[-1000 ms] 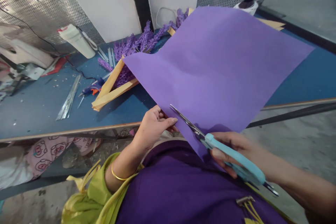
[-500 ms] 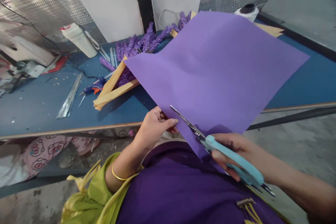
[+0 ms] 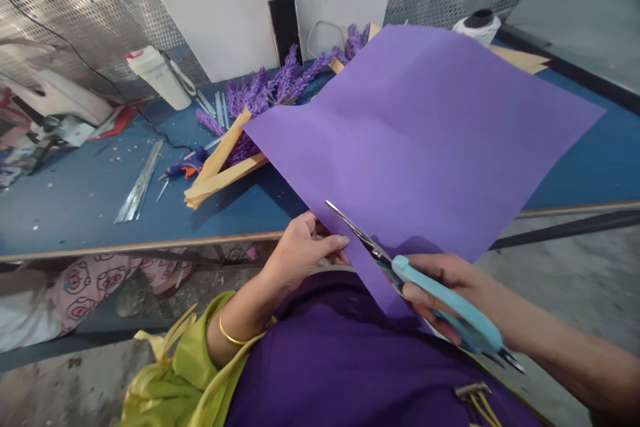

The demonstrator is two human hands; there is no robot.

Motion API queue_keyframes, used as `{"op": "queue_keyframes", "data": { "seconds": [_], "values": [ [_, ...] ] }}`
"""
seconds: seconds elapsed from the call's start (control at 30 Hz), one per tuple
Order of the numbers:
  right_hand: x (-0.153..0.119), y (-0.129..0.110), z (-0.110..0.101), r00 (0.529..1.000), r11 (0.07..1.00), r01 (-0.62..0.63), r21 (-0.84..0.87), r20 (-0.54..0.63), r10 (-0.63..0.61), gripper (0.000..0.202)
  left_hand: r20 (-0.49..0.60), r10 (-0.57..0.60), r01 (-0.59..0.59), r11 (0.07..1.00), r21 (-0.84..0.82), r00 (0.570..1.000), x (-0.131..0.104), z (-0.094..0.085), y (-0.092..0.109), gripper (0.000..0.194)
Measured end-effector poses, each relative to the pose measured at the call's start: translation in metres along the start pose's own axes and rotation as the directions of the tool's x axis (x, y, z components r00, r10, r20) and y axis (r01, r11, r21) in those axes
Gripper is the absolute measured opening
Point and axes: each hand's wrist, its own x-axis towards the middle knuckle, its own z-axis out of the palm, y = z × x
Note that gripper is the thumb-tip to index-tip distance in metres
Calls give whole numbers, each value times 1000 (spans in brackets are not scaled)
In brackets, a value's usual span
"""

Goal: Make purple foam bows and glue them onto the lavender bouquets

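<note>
A large purple sheet of paper (image 3: 425,127) spreads over the table's front edge and hangs toward my body. My left hand (image 3: 313,247) pinches its near left edge between thumb and fingers. Wrapped around the light-blue handles of a pair of scissors (image 3: 445,300), my right hand (image 3: 445,293) holds them at the near part of the sheet. The metal blades point up and left, lying along the paper close to its left edge. A strip of the purple paper hangs on the left side of the blades. The lower blade is mostly hidden.
Purple artificial flowers (image 3: 280,80) and folded tan paper (image 3: 220,167) lie behind the sheet. A blue glue gun (image 3: 185,163), clear strips (image 3: 141,183) and a white bottle (image 3: 160,77) are at left on the blue table (image 3: 70,200). A phone (image 3: 285,27) leans on the white board.
The view has shifted slightly, so the table and things on it sit a little farther right. My left hand keeps its pinch, and the scissors stay at nearly the same place on the paper.
</note>
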Motion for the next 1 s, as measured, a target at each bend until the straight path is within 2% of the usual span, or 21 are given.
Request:
{"op": "queue_keyframes", "data": {
  "seconds": [0.1,0.2,0.3,0.4,0.77,1.0],
  "values": [
    [-1,0,0,1000,1000,1,13,9,-1,44,-9,-1,1,1000,14,1000,-1,-1,3,29],
    [-3,-2,-1,1000,1000,2,18,24,-3,43,-72,31,-31,1000,4,997,-2,-2,8,33],
    [-4,-5,0,1000,1000,-8,7,20,8,41,-142,51,-54,998,-18,989,-1,-3,11,31],
    [-6,-9,1,999,999,-35,7,9,35,39,-163,44,-47,999,-10,986,1,-3,10,28],
    [-7,-20,4,999,998,-46,-36,16,47,38,-119,-21,29,997,70,993,-4,-5,13,37],
    [-4,-24,4,999,998,10,-60,52,-7,42,-55,13,-8,996,92,998,-5,-4,10,30]
  ]
}}
